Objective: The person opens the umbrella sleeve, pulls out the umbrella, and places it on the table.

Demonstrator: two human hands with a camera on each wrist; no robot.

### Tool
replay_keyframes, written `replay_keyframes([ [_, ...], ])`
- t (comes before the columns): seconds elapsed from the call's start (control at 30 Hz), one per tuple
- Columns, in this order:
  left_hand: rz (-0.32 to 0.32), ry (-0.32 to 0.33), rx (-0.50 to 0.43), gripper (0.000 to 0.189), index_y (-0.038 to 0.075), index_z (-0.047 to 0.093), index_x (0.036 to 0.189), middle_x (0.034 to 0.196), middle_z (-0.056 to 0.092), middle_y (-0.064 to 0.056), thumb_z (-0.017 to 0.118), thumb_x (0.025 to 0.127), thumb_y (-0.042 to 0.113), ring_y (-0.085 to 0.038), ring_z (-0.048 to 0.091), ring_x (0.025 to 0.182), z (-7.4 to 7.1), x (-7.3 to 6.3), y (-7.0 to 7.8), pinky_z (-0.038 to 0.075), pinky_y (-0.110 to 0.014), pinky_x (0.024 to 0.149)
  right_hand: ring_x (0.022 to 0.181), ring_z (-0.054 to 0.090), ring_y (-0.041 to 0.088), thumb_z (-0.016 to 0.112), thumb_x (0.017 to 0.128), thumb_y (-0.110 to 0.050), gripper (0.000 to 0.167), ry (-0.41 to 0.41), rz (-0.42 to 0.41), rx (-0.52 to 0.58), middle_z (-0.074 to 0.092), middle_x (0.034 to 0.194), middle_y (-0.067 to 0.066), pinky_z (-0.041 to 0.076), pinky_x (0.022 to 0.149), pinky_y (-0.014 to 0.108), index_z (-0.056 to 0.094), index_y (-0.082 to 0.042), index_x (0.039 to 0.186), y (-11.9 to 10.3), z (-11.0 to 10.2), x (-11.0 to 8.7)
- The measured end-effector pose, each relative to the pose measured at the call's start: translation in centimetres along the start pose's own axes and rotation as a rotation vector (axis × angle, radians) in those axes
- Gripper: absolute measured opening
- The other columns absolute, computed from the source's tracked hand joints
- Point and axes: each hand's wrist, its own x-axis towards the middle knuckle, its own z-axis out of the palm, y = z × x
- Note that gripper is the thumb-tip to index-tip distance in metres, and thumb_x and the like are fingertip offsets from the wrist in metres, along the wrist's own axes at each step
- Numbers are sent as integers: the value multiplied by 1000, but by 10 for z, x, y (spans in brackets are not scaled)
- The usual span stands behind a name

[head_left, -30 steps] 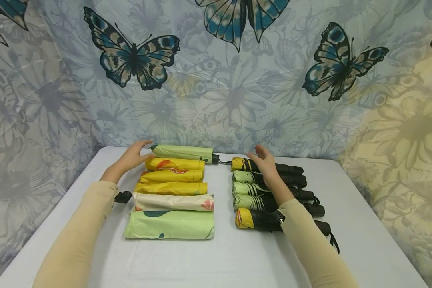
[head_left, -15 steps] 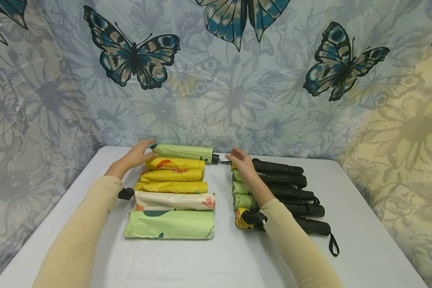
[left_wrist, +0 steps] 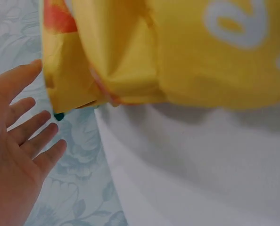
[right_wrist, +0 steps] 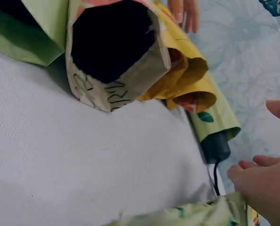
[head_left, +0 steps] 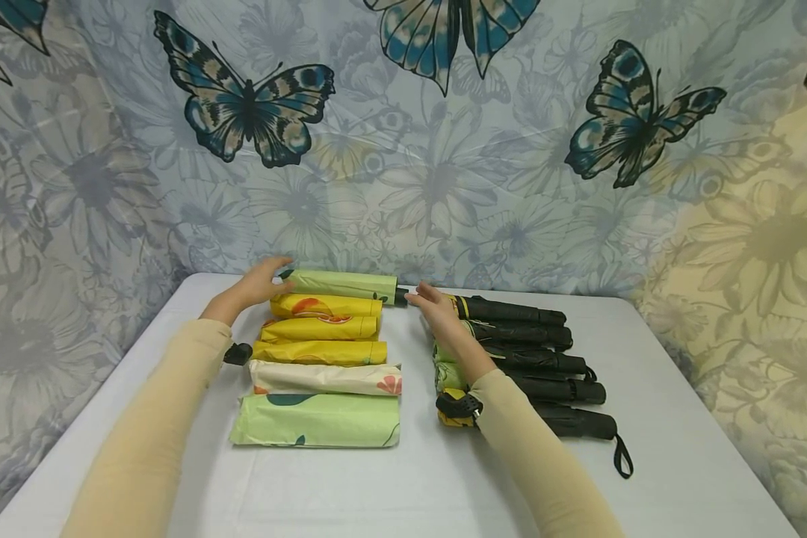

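Observation:
At the back of the table, a folded umbrella in a light green sleeve (head_left: 343, 284) lies crosswise, its black handle (right_wrist: 215, 148) sticking out on the right with a thin cord. My left hand (head_left: 247, 291) is at the sleeve's left end, thumb and fingers spread apart; the left wrist view shows the hand (left_wrist: 17, 146) with straight fingers and nothing in it. My right hand (head_left: 444, 320) reaches its fingertips right by the black handle. In the right wrist view this hand (right_wrist: 267, 174) also has its fingers extended and holds nothing.
In front of the green sleeve lie several yellow sleeves (head_left: 319, 352), a cream sleeve (head_left: 326, 379) and a wider light green sleeve (head_left: 319, 421). Several folded black umbrellas (head_left: 578, 422) lie in a column on the right, partly under my right forearm. A patterned cloth (head_left: 403, 187) hangs behind.
My right hand has moved left from above the far black umbrella to beside the black handle of the green-sleeved one. My left hand has shifted slightly right, closer to the sleeve's end.

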Motion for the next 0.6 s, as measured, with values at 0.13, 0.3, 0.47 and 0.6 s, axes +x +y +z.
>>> replay_keyframes([
  [0.13,0,-13,-4,66,-6,25,151,155,22,-32,56,100,20,-51,20,143,6,3,-4,23,-65,115,153,12,24,59,98,-30,77,-15,24,7,15,165,6,17,125,43,13,-13,158,3,4,5],
  [0.3,5,-20,-12,69,-8,24,151,155,22,-33,59,98,19,-52,19,143,11,5,-6,23,-66,116,154,7,25,59,98,-29,81,-22,56,6,8,166,8,15,126,43,9,-12,158,3,8,8],
  [0.47,-7,-22,-21,70,-7,24,151,155,22,-33,61,97,20,-52,20,142,13,8,-8,25,-65,115,154,5,26,61,97,-27,83,-32,101,43,5,166,9,13,126,41,7,-11,158,3,11,10],
  [0.6,-23,-17,-32,70,-6,25,151,154,23,-33,62,96,18,-52,28,139,14,9,-10,32,-64,112,154,5,27,61,96,-24,84,-41,107,68,4,166,11,14,126,41,7,-9,158,4,14,12],
])
